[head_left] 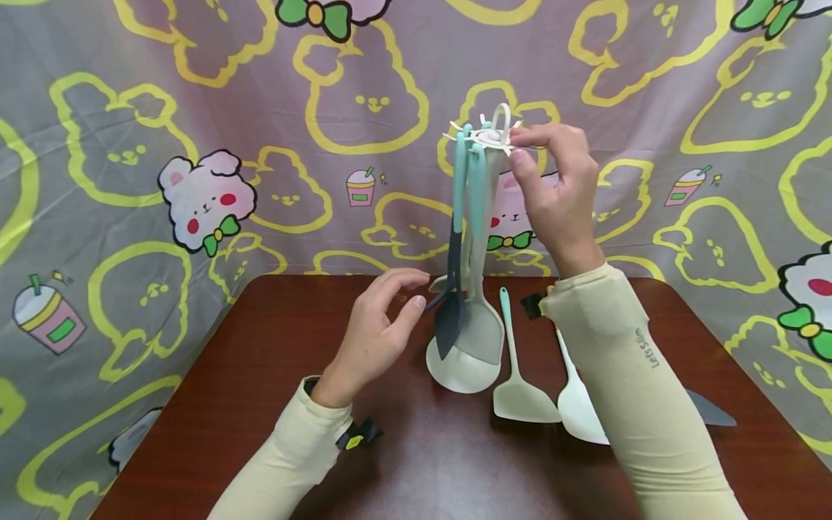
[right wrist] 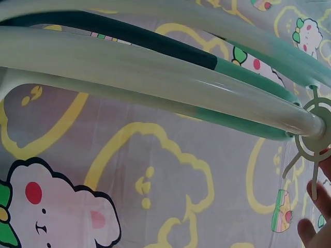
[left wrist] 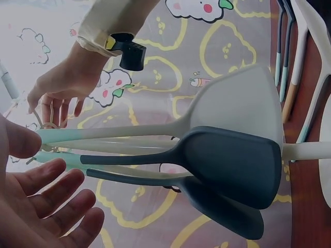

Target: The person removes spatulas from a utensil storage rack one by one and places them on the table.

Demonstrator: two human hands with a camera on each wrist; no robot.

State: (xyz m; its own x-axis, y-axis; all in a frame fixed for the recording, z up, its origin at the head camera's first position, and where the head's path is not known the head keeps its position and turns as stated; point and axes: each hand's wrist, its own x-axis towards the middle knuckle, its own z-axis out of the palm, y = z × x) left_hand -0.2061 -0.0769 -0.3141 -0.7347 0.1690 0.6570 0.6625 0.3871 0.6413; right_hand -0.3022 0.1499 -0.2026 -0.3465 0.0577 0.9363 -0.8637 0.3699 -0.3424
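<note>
A white utensil stand [head_left: 448, 375] with a round base and a hooked ring on top stands on the table. Thumb and fingers of my right hand [head_left: 564, 184] pinch the ring's edge beside the top loop. From its hooks hang several teal-handled utensils, among them a pale grey turner [left wrist: 232, 106] and a dark blue turner [left wrist: 232, 165], with another dark utensil [left wrist: 227, 212] beside it. My left hand [head_left: 377, 328] is held left of the dark blades, fingers spread and slightly bent, holding nothing. In the right wrist view, right-hand fingers [right wrist: 323, 201] show by the hooks.
Right of the base, a beige turner [head_left: 526, 401] with a teal handle lies on the dark wooden table [head_left: 273, 404]. Beside it lies a white turner [head_left: 581, 412]. A dark grey blade [head_left: 711, 410] is partly hidden behind the right sleeve. A patterned curtain [head_left: 364, 159] hangs behind the table.
</note>
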